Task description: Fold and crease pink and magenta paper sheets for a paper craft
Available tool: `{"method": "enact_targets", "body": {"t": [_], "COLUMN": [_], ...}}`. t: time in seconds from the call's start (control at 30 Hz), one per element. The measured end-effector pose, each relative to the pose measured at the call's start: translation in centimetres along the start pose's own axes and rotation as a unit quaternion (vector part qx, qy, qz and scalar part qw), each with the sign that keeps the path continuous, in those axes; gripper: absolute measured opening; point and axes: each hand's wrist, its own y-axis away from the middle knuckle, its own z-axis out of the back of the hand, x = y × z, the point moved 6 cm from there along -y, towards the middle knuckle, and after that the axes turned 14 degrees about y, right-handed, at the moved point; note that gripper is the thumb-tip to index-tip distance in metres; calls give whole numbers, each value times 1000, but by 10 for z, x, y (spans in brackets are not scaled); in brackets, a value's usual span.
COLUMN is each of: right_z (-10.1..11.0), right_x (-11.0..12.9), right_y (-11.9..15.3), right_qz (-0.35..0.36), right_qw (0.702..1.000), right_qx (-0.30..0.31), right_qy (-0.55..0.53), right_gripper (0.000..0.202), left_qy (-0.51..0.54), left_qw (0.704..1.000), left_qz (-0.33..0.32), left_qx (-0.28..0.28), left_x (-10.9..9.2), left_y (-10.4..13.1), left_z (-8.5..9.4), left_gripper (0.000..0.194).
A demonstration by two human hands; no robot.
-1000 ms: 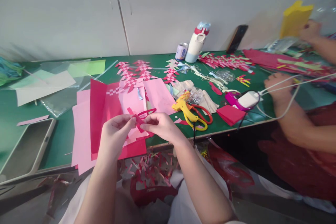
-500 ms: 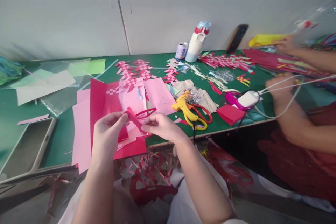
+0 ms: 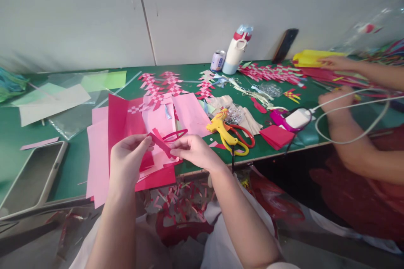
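1. Fingers of L hand point(image 3: 128, 157) & R hand point(image 3: 194, 151) pinched shut on opp. ends of narrow red strip point(image 3: 160, 145); strip slants from far L to near R, held above papers nr table's near edge.
2. Vs 1 s ago: hands farther apart, L hand shifted left, more of strip bare btwn them. Strip's tips hidden under fingers.
3. Around strip: pink sheets point(image 3: 97, 159) & folded red sheet point(image 3: 116, 130). Red loop point(image 3: 175, 135) just beyond R fingers, can't tell what it is.
4. To right: yellow/red-handled tool point(image 3: 221, 126); beyond it clear pkt point(image 3: 234, 115) w/ small silvery bits. Another clear pkt point(image 3: 271, 89) farther off, contents unclear.
5. Far side: can point(image 3: 218, 61) beside white bottle point(image 3: 235, 54), insides not visible. Far L: clear plastic bag point(image 3: 67, 124), can't tell if green sheets point(image 3: 113, 80) are in or under it.
6. Far R: co-worker's hand point(image 3: 334, 63) on yellow piece point(image 3: 311, 56); piece was upright 1 s ago, now low. Co-worker cut off at R edge.
7. Below near edge: paper scraps point(image 3: 183, 199), blurry.
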Motion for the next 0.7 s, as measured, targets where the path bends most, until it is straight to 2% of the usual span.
{"method": "enact_targets", "body": {"t": [0.23,0.7], "right_z": [-1,0], "right_x": [1,-1], "right_y": [0,1], "right_qz": [31,19], "right_qw": [999,1000], "right_qx": [8,2], "right_qy": [19,21], "right_gripper": [13,16], "left_qy": [-3,-23], "left_qw": [1000,999], "left_qz": [-7,-17], "left_qx": [-8,-12], "left_x": [-1,-3], "left_y": [1,-1], "left_z": [0,2], "left_gripper": [25,24]}}
